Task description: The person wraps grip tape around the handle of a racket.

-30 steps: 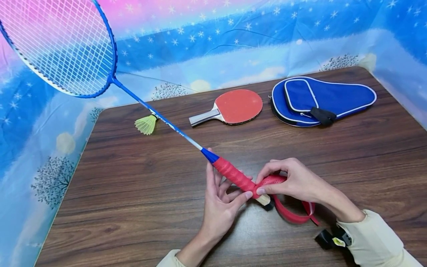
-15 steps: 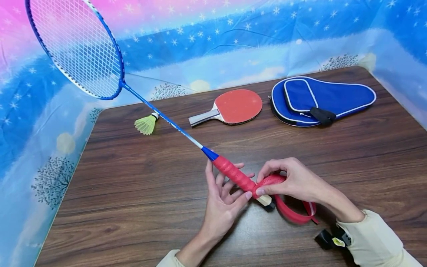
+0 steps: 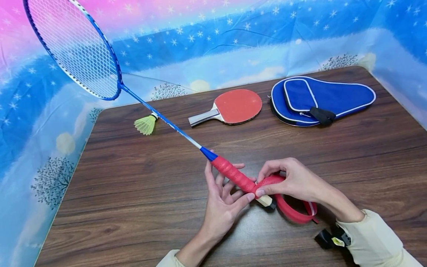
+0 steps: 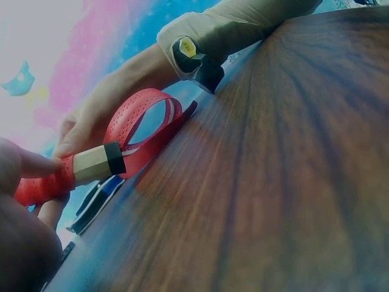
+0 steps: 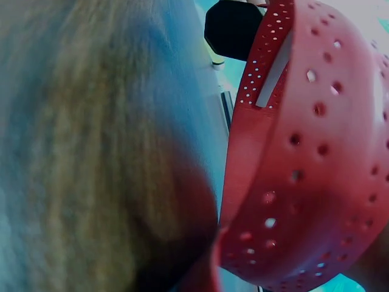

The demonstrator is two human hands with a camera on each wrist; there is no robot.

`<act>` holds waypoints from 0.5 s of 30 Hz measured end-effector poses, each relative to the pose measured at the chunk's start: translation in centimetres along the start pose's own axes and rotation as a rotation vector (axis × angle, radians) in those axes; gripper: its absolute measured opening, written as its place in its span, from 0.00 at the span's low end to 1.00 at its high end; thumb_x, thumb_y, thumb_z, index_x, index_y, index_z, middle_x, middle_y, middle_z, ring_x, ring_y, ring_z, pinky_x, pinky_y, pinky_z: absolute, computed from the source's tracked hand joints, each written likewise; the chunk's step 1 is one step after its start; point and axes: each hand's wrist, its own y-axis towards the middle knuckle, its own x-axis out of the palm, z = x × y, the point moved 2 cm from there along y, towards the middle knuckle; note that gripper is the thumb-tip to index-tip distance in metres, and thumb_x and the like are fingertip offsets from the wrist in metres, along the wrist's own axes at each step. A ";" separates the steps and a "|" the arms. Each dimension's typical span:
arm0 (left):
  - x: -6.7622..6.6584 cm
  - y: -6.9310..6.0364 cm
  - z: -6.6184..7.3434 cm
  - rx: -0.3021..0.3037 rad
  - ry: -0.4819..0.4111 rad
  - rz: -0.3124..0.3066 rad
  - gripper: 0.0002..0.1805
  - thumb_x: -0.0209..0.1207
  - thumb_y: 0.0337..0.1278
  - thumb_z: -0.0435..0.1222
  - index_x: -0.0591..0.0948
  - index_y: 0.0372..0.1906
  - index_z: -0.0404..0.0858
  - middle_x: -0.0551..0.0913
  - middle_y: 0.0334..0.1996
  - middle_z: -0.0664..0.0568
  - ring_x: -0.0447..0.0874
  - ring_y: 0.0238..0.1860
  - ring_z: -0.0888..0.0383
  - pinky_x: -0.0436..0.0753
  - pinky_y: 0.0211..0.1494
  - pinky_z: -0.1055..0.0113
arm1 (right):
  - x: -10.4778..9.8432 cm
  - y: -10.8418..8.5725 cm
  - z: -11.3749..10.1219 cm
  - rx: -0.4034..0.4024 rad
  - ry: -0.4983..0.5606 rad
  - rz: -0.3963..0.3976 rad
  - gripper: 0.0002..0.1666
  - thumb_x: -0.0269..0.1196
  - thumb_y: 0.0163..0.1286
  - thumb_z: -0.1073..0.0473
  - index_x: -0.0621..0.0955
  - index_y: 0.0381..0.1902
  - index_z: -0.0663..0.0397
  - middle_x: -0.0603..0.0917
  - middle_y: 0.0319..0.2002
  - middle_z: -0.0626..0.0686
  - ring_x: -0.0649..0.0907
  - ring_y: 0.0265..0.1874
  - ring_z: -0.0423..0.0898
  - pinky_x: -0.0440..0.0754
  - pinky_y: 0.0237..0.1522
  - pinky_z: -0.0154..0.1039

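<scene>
A blue badminton racket (image 3: 180,132) slants up and left above the table, its strung head at the upper left. Red perforated grip tape (image 3: 232,174) is wound over most of its handle; near the black end cap a short pale stretch of bare handle (image 3: 265,201) shows. My left hand (image 3: 221,211) holds the handle from below, thumb at the lowest turn of tape. Beside that thumb, my right hand (image 3: 297,181) pinches the tape. The loose tape hangs in a loop (image 3: 295,215) under the right hand, and this loop (image 5: 340,182) fills much of the right wrist view.
Across the back of the wooden table (image 3: 133,178) lie a yellow-green shuttlecock (image 3: 145,124), a red table tennis bat (image 3: 238,106) and a blue zipped bat case (image 3: 340,96) with a black strap. A patterned cloth (image 3: 213,40) hangs behind the table.
The racket has rolled about its shaft, so its head looks narrower and sits farther right than a second ago. Both hands have stayed almost in place, still at the tape.
</scene>
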 end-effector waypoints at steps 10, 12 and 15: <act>0.0 0.0 0.1 0.005 0.027 -0.001 0.62 0.59 0.49 0.12 0.38 0.77 0.56 0.64 0.62 0.28 0.76 0.52 0.27 0.81 0.52 0.45 | 0.2 0.0 0.2 -0.018 -0.051 -0.018 0.12 0.73 0.56 0.41 0.84 0.35 0.33 0.83 0.33 0.41 0.79 0.33 0.42 0.78 0.34 0.38; -0.1 0.0 0.1 0.009 0.031 0.006 0.62 0.59 0.49 0.12 0.38 0.77 0.56 0.64 0.61 0.28 0.76 0.52 0.27 0.80 0.52 0.44 | 0.2 0.0 0.2 -0.042 -0.047 -0.033 0.10 0.72 0.58 0.42 0.85 0.35 0.33 0.82 0.32 0.42 0.78 0.32 0.42 0.78 0.33 0.37; -0.1 0.0 0.2 0.006 0.029 0.021 0.61 0.59 0.49 0.12 0.39 0.77 0.56 0.64 0.60 0.27 0.76 0.51 0.27 0.80 0.53 0.44 | 0.0 0.0 0.2 -0.078 -0.033 -0.059 0.07 0.70 0.62 0.45 0.85 0.37 0.34 0.82 0.33 0.42 0.77 0.33 0.42 0.77 0.33 0.36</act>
